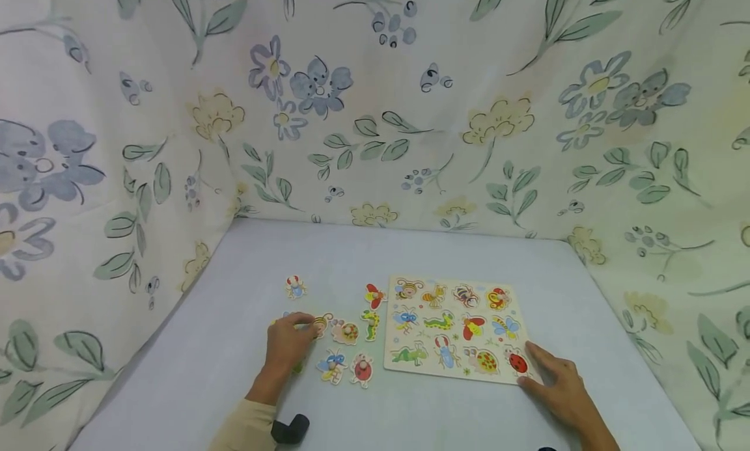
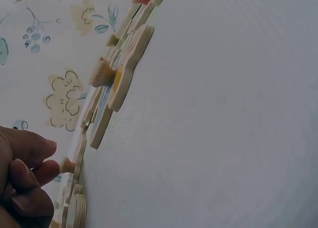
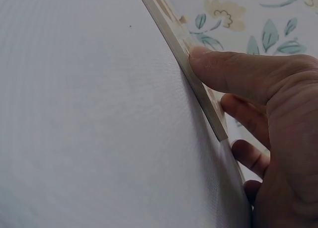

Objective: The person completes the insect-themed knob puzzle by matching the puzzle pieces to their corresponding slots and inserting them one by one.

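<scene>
My left hand [image 1: 289,342] is over the loose pieces left of the board, fingertips right at a bee piece [image 1: 319,326] that they partly cover. In the left wrist view, thumb and finger come close to a small wooden knob [image 2: 67,165], which sits just past the fingertips. My right hand [image 1: 558,384] holds the wooden insect puzzle board [image 1: 457,375] at its near right corner, thumb on the front edge and a finger along the right side. The ladybug picture [image 1: 517,363] lies beside that hand. In the right wrist view the thumb presses the board edge [image 3: 203,99].
Loose knobbed pieces lie left of the board: a snail [image 1: 346,332], a caterpillar [image 1: 370,325], a red-winged bug [image 1: 375,296], a blue-winged insect [image 1: 332,366], a ladybug [image 1: 362,370] and a beetle [image 1: 295,287]. A green piece shows partly beneath the left wrist. Floral cloth [image 1: 375,132] hangs behind the table.
</scene>
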A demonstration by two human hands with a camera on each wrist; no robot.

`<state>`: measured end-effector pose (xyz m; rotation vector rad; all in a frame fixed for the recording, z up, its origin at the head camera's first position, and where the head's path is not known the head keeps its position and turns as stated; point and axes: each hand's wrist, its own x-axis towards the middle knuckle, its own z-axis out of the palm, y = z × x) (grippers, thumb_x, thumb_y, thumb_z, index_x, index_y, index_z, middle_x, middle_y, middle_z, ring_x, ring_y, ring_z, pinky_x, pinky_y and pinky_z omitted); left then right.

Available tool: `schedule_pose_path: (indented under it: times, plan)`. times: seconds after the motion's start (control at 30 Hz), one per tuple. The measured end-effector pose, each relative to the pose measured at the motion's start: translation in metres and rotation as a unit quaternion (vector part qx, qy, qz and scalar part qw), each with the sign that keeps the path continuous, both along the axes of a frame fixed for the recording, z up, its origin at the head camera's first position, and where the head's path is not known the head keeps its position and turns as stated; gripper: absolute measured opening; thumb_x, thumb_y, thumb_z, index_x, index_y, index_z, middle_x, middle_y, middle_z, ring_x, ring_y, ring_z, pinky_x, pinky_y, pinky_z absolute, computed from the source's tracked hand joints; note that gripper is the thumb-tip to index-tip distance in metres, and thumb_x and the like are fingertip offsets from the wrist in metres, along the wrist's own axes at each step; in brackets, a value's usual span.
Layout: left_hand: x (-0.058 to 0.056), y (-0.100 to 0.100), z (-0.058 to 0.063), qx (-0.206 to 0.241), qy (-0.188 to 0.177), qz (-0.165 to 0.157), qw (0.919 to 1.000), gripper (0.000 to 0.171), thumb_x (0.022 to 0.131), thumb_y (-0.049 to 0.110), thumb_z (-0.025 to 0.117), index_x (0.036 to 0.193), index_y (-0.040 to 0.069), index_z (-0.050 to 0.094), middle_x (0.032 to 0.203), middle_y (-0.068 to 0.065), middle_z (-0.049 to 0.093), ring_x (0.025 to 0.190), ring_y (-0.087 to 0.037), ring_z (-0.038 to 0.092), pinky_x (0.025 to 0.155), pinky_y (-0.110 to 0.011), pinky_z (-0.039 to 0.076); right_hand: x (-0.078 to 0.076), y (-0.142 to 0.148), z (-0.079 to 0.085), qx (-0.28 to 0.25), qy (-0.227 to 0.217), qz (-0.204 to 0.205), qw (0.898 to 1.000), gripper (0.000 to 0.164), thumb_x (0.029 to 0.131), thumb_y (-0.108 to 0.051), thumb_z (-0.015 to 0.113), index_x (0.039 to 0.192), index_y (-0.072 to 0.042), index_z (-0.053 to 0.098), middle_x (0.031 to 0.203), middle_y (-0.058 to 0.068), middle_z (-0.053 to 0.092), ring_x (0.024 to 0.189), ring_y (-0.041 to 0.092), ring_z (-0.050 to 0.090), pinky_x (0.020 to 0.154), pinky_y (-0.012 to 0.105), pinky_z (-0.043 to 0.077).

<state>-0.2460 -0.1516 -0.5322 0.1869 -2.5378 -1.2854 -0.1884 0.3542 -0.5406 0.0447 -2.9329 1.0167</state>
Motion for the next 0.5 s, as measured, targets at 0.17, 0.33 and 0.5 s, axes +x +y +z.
schedule_pose_path:
  times: [0.17,0.33,0.5]
  plan:
    - [-0.001,0.0006,-0.005,-0.031,0.008,-0.011,0.9994,0.018,0.077,0.007,0.077,0.093,0.001,0.073,0.093,-0.014,0.071,0.087,-0.031,0.066,0.08,-0.048,0.049,-0.0004,-0.0013,0.0008,0.0,0.0,-0.002,1.0,0.08,0.079,-0.038,0.078,0.142,0.0,0.045,0.143,0.025,0.039,0.111,0.04,0.034,0.084,0.056,0.027]
    - [-0.0015,0.0025,-0.0071,-0.039,0.005,-0.01,0.9992,0.017,0.078,0.004,0.074,0.094,0.0,0.072,0.096,-0.016,0.07,0.094,-0.035,0.065,0.082,-0.049,0.049,-0.0003,-0.0009,-0.0004,-0.006,-0.004,-0.006,1.0,0.081,0.079,-0.039,0.079,0.142,-0.001,0.045,0.144,0.025,0.039,0.112,0.04,0.034,0.086,0.055,0.027]
    - [-0.0015,0.005,-0.0101,-0.038,0.012,-0.001,0.9992,0.013,0.079,0.005,0.074,0.091,0.001,0.072,0.094,-0.016,0.07,0.097,-0.037,0.064,0.085,-0.05,0.047,0.0,-0.0002,-0.0025,-0.003,0.005,-0.005,1.0,0.08,0.078,-0.04,0.079,0.141,-0.001,0.046,0.143,0.024,0.041,0.111,0.038,0.035,0.084,0.054,0.027]
